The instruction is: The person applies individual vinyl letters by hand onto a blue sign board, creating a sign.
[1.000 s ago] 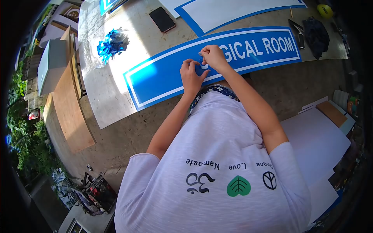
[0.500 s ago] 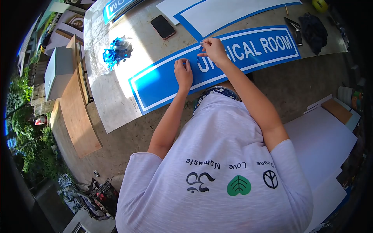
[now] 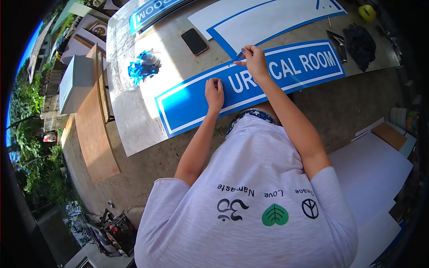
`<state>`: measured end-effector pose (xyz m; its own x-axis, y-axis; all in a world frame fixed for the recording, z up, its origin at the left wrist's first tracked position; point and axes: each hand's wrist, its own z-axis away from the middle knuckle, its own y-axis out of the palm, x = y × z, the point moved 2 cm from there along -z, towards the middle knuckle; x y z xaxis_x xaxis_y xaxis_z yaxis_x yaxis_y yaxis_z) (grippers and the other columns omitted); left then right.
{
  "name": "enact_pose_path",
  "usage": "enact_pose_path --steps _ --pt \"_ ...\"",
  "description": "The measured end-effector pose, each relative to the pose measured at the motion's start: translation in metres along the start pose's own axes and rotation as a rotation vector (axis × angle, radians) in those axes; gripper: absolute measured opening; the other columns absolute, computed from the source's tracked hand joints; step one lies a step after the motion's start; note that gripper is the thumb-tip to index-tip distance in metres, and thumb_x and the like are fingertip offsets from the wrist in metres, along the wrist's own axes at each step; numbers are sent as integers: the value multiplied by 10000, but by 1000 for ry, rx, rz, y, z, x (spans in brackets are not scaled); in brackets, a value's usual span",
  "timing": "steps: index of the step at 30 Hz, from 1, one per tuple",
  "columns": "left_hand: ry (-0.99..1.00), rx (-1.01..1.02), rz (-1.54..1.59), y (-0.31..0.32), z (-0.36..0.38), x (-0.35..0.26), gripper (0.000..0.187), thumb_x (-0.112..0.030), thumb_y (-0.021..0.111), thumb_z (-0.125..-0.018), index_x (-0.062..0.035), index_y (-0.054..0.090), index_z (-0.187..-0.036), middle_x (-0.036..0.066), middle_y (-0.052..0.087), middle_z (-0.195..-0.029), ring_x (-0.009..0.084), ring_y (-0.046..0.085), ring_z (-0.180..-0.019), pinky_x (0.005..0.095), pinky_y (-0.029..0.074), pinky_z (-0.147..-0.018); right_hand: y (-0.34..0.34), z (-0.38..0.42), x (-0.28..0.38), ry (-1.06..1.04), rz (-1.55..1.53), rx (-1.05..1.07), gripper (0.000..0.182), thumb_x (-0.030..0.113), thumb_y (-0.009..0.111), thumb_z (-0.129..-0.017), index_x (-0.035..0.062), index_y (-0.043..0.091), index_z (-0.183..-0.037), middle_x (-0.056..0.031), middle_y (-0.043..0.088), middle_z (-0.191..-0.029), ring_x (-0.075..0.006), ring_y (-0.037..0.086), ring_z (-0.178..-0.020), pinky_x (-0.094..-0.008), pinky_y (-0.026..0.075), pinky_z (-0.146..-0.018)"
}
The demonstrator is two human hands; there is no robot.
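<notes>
A long blue sign (image 3: 192, 109) with a white border lies along the table's near edge, its white letters reading "UR", a covered spot, then "ICAL ROOM". My left hand (image 3: 214, 94) rests on the blue area left of the "U", fingers curled; whether anything is between them is too small to tell. Above the sign's upper edge, my right hand (image 3: 254, 62) pinches a small blue strip (image 3: 236, 59). Its wrist and forearm cross the sign and hide part of the lettering.
On the table (image 3: 138, 107) are a phone (image 3: 195, 42), a crumpled blue and clear pile (image 3: 144, 67), white panels with blue edging (image 3: 268, 24), stacked signs (image 3: 156, 11), a cutter (image 3: 339, 44), black cloth (image 3: 359, 47) and a yellow tape measure (image 3: 367, 13).
My right hand has lifted the blue strip off the letters toward the sign's upper edge, uncovering the "R". My left hand stays by the "U". The whole view has shifted slightly.
</notes>
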<state>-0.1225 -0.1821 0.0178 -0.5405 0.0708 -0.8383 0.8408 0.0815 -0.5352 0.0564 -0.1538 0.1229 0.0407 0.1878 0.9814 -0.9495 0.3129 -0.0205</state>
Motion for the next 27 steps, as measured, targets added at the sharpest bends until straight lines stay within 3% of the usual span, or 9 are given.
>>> enact_pose_path --steps 2,4,7,8,11,15,18,23,27 --pt "-24 -1 18 -2 -2 -2 168 -153 571 -937 3 616 -894 106 602 -876 207 582 -673 328 475 -633 -6 1 10 -78 -48 -18 190 104 490 -991 -55 585 -1034 -104 596 -877 -176 675 -769 -273 618 -654" --pt "-378 176 431 -4 -9 -7 331 -331 544 -968 -27 662 -908 78 647 -923 176 583 -738 316 466 -679 -11 3 15 -104 -69 30 193 113 494 -992 -51 583 -1040 -97 596 -884 -172 665 -820 -275 620 -659" --pt "-593 384 644 -21 -18 -49 414 -447 512 -967 -62 663 -980 52 646 -1001 161 566 -833 336 436 -786 -13 15 18 -106 -140 124 206 144 512 -991 -40 578 -1057 -80 592 -929 -158 626 -937 -280 626 -672" --pt "-607 383 735 -20 -21 -54 511 -557 566 -897 -62 690 -928 46 658 -940 154 572 -857 325 419 -798 -13 21 17 -106 -161 123 184 122 512 -985 -40 584 -1036 -85 588 -917 -162 636 -914 -280 629 -650" --pt "-598 428 692 -22 -27 -68 587 -610 536 -884 -45 688 -936 53 650 -922 162 569 -878 339 418 -806 -14 31 13 -107 -186 129 162 102 514 -979 -37 588 -1020 -85 575 -912 -163 641 -899 -283 633 -633" --pt "-568 462 576 -34 -24 -81 607 -629 556 -860 -41 688 -934 57 643 -911 167 570 -912 344 415 -805 -18 38 10 -143 -186 121 166 109 521 -978 -35 583 -1031 -83 566 -946 -158 638 -903 -289 637 -641" --pt "-693 293 513 -42 -20 -79 522 -551 597 -876 -47 654 -1002 61 630 -996 171 573 -937 363 414 -837 -22 43 16 -153 -171 119 165 106 517 -980 -39 576 -1034 -86 553 -989 -158 640 -906 -292 639 -644" --pt "-623 467 589 -50 -9 -88 488 -506 649 -869 -37 655 -1005 67 643 -965 153 586 -912 345 406 -806 -19 47 13 -206 -170 136 163 105 513 -981 -42 565 -1030 -77 522 -1016 -160 643 -915 -292 643 -643" --pt "-542 316 581 -47 -9 -83 300 -349 715 -862 -50 710 -883 39 659 -822 102 565 -797 278 392 -728 -16 52 6 -182 -181 170 161 106 512 -982 -42 555 -1027 -70 508 -1015 -163 641 -931 -285 644 -642"
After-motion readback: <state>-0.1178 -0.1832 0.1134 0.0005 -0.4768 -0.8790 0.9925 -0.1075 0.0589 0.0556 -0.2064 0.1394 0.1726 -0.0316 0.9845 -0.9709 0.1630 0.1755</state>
